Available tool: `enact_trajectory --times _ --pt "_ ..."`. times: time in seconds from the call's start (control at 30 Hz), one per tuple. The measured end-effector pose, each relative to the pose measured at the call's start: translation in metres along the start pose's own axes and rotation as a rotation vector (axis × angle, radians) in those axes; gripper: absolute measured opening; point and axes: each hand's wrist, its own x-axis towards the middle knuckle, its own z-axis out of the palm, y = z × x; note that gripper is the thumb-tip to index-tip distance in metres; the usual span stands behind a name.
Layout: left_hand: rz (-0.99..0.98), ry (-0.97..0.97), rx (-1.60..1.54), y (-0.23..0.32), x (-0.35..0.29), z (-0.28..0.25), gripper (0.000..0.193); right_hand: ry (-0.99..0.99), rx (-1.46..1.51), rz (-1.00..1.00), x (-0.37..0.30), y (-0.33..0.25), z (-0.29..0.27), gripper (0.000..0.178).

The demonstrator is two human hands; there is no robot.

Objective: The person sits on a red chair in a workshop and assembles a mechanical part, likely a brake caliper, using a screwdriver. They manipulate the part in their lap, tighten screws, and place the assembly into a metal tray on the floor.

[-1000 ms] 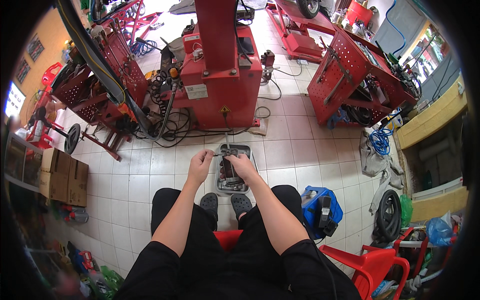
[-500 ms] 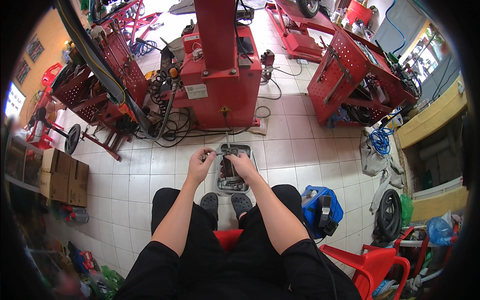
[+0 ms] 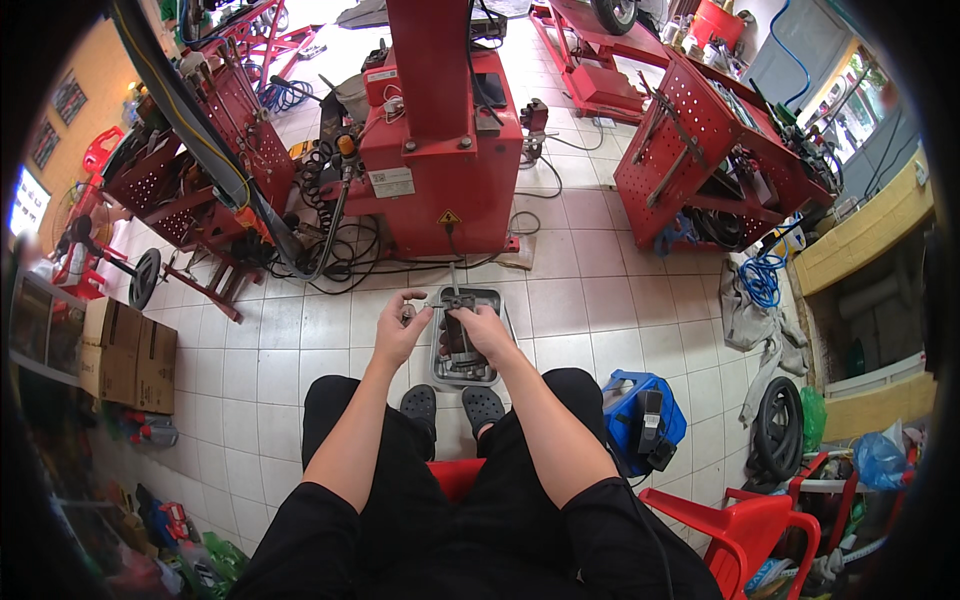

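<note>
Over a grey metal tray on the tiled floor, my right hand is closed on a dark metal part. A thin rod shows beyond that part, pointing away from me. My left hand is just left of the tray, its thumb and index finger slightly apart. A small metal piece appears tucked among its curled fingers; its kind is too small to tell. Further metal parts lie in the tray, partly hidden by my right hand.
A red machine with a post stands ahead, cables around its base. Red tool carts flank it. A blue container with a black device is by my right knee. A red plastic chair is at lower right, a cardboard box at left.
My left index finger has lifted away from the thumb, and the left hand has drawn slightly back from the dark metal part. The right hand keeps its hold in nearly the same place.
</note>
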Motion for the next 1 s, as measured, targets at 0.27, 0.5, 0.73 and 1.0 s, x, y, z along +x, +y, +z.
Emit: enact_trajectory --times 0.27,0.5,0.73,1.0 --pt "0.005 0.02 -0.114 -0.008 0.004 0.003 0.017 -0.008 -0.016 0.028 0.003 0.001 -0.002 0.024" --pt "-0.041 -0.068 -0.005 -0.009 0.004 -0.005 0.022 -0.018 -0.012 0.022 0.003 0.001 -0.003 0.024" --pt "0.068 -0.005 -0.027 -0.005 0.001 0.0 0.019 -0.015 -0.016 0.005 0.002 0.001 -0.002 0.024" --pt "0.014 0.059 -0.098 -0.008 0.004 0.004 0.02 -0.01 -0.014 0.014 0.002 0.0 -0.001 0.026"
